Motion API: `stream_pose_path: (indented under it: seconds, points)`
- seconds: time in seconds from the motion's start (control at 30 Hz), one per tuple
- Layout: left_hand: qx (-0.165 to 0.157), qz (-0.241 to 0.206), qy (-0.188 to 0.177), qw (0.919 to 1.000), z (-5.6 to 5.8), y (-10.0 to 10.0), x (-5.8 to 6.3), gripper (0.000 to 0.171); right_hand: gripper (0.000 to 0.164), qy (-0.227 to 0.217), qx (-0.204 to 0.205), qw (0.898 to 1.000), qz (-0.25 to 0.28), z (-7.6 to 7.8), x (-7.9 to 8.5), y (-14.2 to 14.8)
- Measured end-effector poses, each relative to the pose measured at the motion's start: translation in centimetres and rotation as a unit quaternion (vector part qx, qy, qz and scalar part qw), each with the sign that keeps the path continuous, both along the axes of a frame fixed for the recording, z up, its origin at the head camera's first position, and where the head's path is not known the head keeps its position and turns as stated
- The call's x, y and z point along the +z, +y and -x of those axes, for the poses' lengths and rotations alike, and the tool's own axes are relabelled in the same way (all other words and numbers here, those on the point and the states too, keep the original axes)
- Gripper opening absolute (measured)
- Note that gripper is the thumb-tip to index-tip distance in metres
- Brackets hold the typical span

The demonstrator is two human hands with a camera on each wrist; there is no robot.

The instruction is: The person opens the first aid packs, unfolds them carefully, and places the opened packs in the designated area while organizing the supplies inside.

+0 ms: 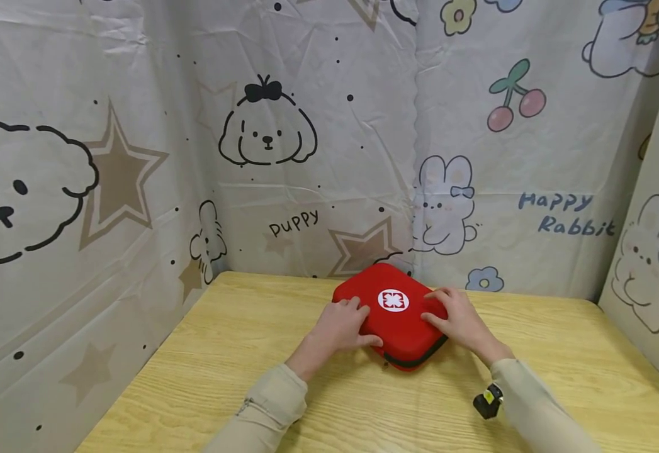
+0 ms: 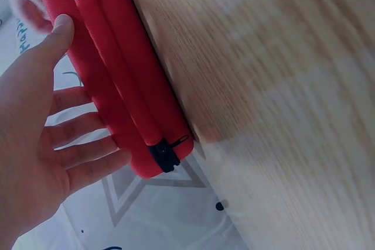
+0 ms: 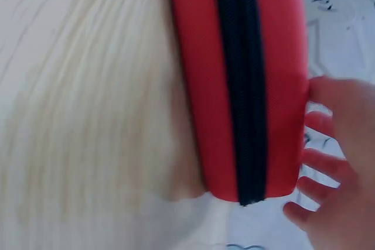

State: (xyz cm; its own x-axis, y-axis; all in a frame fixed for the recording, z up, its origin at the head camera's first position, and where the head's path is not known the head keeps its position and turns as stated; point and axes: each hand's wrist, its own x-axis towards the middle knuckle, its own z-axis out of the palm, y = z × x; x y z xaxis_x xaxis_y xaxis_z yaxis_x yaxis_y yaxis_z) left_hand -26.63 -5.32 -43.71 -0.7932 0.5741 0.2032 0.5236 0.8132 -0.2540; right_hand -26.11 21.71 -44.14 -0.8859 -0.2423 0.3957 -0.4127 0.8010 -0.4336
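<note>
A red zip case [image 1: 386, 336] with a round white emblem [image 1: 393, 301] on its lid lies flat on the wooden table, turned at an angle. On its left side, my left hand [image 1: 339, 324] touches the lid with spread, fairly straight fingers, its thumb nearer the front edge. From the other side my right hand [image 1: 456, 316] rests its fingertips on the lid, fingers lightly bent. A dark zipper [image 3: 243, 86] runs shut along the side in the right wrist view. Zipper pulls [image 2: 180, 140] sit by a red strip [image 2: 117, 68] in the left wrist view.
The wooden table [image 1: 238, 327] meets a cloth backdrop [image 1: 318, 126] printed with puppies, rabbits and stars, close behind the case. More cloth hangs along the left and right sides. A small black device [image 1: 488, 401] is strapped at my right wrist.
</note>
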Motion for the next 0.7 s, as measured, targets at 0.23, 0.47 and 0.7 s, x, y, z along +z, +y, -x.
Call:
stream_pose_path:
  seconds: [0.23, 0.47, 0.7]
  points:
    - [0.005, -0.015, -0.021, 0.9997, 0.0, 0.0, 0.3, 0.067, 0.051, -0.079, -0.005, 0.997, 0.027, 0.1, -0.7, 0.6]
    - [0.003, -0.071, -0.068, 0.9952, 0.0, -0.7, 0.2, 0.061, 0.047, -0.045, -0.011, 0.999, -0.004, -1.0, -0.7, 0.4]
    - [0.004, -0.136, -0.134, 0.9815, 0.2, -1.4, 0.1, 0.063, 0.047, -0.024, -0.014, 0.999, -0.027, -2.0, -0.8, 0.3]
